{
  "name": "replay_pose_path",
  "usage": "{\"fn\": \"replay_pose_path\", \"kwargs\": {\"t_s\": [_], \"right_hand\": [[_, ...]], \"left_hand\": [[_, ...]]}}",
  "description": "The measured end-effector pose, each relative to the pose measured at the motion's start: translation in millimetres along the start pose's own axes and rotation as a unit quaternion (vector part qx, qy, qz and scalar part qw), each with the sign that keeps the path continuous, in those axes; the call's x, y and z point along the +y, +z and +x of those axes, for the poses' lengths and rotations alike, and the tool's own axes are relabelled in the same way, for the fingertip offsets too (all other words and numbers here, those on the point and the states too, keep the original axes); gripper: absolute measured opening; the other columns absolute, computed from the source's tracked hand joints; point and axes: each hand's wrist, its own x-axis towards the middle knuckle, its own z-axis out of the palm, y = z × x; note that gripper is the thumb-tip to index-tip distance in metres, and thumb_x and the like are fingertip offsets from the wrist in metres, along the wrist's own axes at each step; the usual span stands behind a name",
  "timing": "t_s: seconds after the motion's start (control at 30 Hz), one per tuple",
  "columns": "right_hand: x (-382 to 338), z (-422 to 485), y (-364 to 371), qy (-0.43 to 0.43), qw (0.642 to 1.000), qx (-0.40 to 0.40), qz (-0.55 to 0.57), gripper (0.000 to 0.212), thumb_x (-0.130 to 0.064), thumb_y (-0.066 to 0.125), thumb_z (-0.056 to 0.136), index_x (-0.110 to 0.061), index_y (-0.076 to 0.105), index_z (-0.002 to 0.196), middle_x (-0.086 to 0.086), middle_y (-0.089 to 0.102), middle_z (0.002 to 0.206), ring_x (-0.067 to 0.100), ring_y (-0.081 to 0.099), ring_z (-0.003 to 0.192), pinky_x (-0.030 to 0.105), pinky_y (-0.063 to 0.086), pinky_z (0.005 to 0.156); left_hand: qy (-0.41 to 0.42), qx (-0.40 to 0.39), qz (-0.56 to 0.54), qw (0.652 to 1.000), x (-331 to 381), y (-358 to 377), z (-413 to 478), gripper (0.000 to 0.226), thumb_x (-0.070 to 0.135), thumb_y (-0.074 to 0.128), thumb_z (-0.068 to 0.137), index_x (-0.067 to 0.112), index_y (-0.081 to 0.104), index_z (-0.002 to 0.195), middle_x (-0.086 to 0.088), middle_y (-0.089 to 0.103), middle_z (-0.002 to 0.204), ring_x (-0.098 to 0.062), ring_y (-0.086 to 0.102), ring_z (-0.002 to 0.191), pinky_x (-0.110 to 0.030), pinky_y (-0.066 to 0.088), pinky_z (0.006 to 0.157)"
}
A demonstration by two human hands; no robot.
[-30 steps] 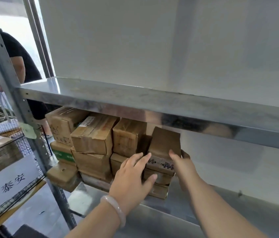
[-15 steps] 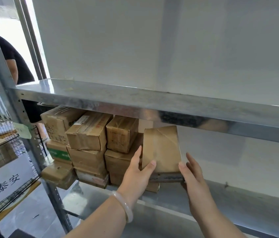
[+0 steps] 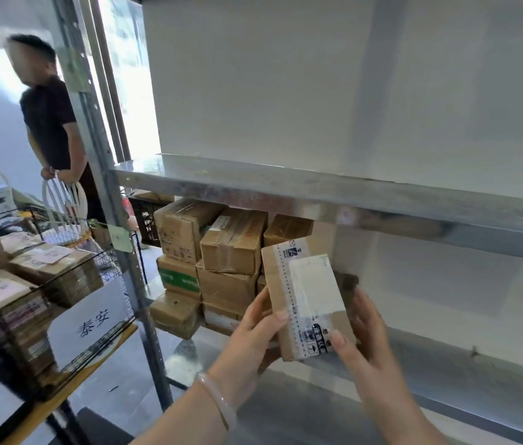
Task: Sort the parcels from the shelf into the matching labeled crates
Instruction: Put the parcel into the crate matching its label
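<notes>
Galvanized steel shelving [image 3: 318, 187] with dull, scuffed boards and a perforated upright fills the view against a plain white wall. On the lower board, at about 9 o'clock from the hands, sits a stack of parcels [image 3: 221, 252]: rectangular brown cardboard boxes wrapped in glossy tape, one with a green side.

Both forearms reach up from 6 o'clock toward the shelf. The left hand [image 3: 253, 338], with a pale smooth bangle [image 3: 218, 399] on its wrist, curls around the left edge of a small parcel [image 3: 305, 300], thumb on the front face. The right hand [image 3: 363, 338] cups the right edge, thumb pressed on the lower front corner and fingers behind. Together they grip this box, tilted slightly, in the air just in front of the stack. Its face carries a white printed label with a perforated strip.

At 9 o'clock stands a black wire crate [image 3: 70, 303] holding flat cardboard parcels, with a white paper sign [image 3: 89, 319] on its side.
</notes>
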Motion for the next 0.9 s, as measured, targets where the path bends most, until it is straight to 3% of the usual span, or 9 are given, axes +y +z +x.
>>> {"fn": "replay_pose_path", "kwargs": {"t_s": [0.07, 0.2, 0.27, 0.37, 0.47, 0.57, 0.7, 0.77, 0.9], "right_hand": [[-5, 0, 20, 0.043, 0.996, -0.077, 0.025, 0.08, -0.067, 0.081, 0.05, -0.066, 0.046, 0.122, -0.029, 0.057, 0.126, -0.013, 0.055, 0.109, 0.012, 0.052, 0.077], [2, -2, 68, -0.001, 0.992, -0.027, -0.12, 0.083, -0.059, 0.087, 0.051, -0.057, 0.048, 0.124, -0.015, 0.043, 0.138, 0.001, 0.047, 0.121, 0.02, 0.048, 0.092], [3, -5, 94, -0.064, 0.969, -0.029, -0.237, 0.085, -0.06, 0.085, 0.052, -0.058, 0.042, 0.125, -0.011, 0.029, 0.147, 0.007, 0.033, 0.132, 0.025, 0.036, 0.105], [2, -16, 142, -0.137, 0.936, -0.083, -0.313, 0.093, -0.079, 0.07, 0.047, -0.065, 0.027, 0.129, -0.018, 0.011, 0.153, 0.011, 0.017, 0.14, 0.03, 0.027, 0.109], [3, -27, 195, -0.172, 0.924, -0.124, -0.319, 0.097, -0.086, 0.062, 0.047, -0.066, 0.021, 0.133, -0.027, -0.001, 0.152, 0.007, 0.01, 0.141, 0.034, 0.026, 0.111], [-1, -39, 245, -0.162, 0.918, -0.188, -0.311, 0.101, -0.09, 0.057, 0.046, -0.069, 0.011, 0.134, -0.031, -0.014, 0.15, 0.005, 0.006, 0.143, 0.035, 0.026, 0.113], [-2, -58, 304, -0.205, 0.919, -0.214, -0.261, 0.096, -0.083, 0.062, 0.05, -0.072, 0.013, 0.131, -0.03, -0.002, 0.148, 0.005, 0.013, 0.139, 0.033, 0.027, 0.11], [0, -65, 329, -0.223, 0.916, -0.222, -0.248, 0.096, -0.08, 0.065, 0.051, -0.07, 0.016, 0.134, -0.028, 0.003, 0.148, 0.007, 0.016, 0.138, 0.037, 0.031, 0.109], [2, -68, 365, -0.211, 0.913, -0.251, -0.242, 0.095, -0.081, 0.064, 0.051, -0.072, 0.015, 0.132, -0.025, 0.005, 0.149, 0.005, 0.015, 0.136, 0.029, 0.028, 0.106]], "left_hand": [[-0.007, 0.017, -0.02, 1.0, 6, -17, -15, 0.075, 0.038, 0.08, 0.07, 0.036, 0.048, 0.138, -0.006, 0.069, 0.122, -0.025, 0.068, 0.108, -0.039, 0.057, 0.083], [0.043, 0.107, 0.045, 0.992, 19, -57, -39, 0.051, 0.031, 0.068, 0.089, 0.038, 0.052, 0.136, 0.005, 0.071, 0.116, -0.015, 0.069, 0.105, -0.035, 0.058, 0.084], [0.079, 0.143, 0.068, 0.984, 27, -79, -53, 0.067, 0.031, 0.074, 0.085, 0.041, 0.041, 0.143, 0.008, 0.072, 0.112, -0.014, 0.069, 0.104, -0.039, 0.059, 0.084], [0.098, 0.178, 0.09, 0.975, 43, -110, -82, 0.104, 0.049, 0.092, 0.055, 0.062, 0.027, 0.135, 0.015, 0.071, 0.108, -0.011, 0.069, 0.101, -0.034, 0.06, 0.08], [0.106, 0.246, 0.077, 0.96, 55, -150, -115, 0.103, 0.049, 0.094, 0.05, 0.067, 0.031, 0.13, 0.016, 0.071, 0.11, -0.014, 0.069, 0.103, -0.041, 0.058, 0.087], [0.117, 0.289, 0.065, 0.948, 68, -190, -151, 0.096, 0.038, 0.091, 0.058, 0.07, 0.029, 0.125, 0.018, 0.072, 0.106, -0.012, 0.071, 0.099, -0.038, 0.06, 0.083], [0.136, 0.322, 0.065, 0.935, 85, -228, -199, 0.101, 0.039, 0.091, 0.058, 0.063, 0.03, 0.135, 0.01, 0.072, 0.111, -0.015, 0.07, 0.103, -0.031, 0.06, 0.076], [0.146, 0.337, 0.066, 0.928, 91, -245, -217, 0.102, 0.044, 0.091, 0.055, 0.06, 0.032, 0.136, 0.012, 0.071, 0.111, -0.015, 0.07, 0.103, -0.031, 0.06, 0.076], [0.133, 0.36, 0.089, 0.919, 99, -271, -243, 0.104, 0.054, 0.091, 0.054, 0.062, 0.03, 0.138, 0.019, 0.068, 0.115, -0.005, 0.067, 0.104, -0.027, 0.059, 0.078]]}}
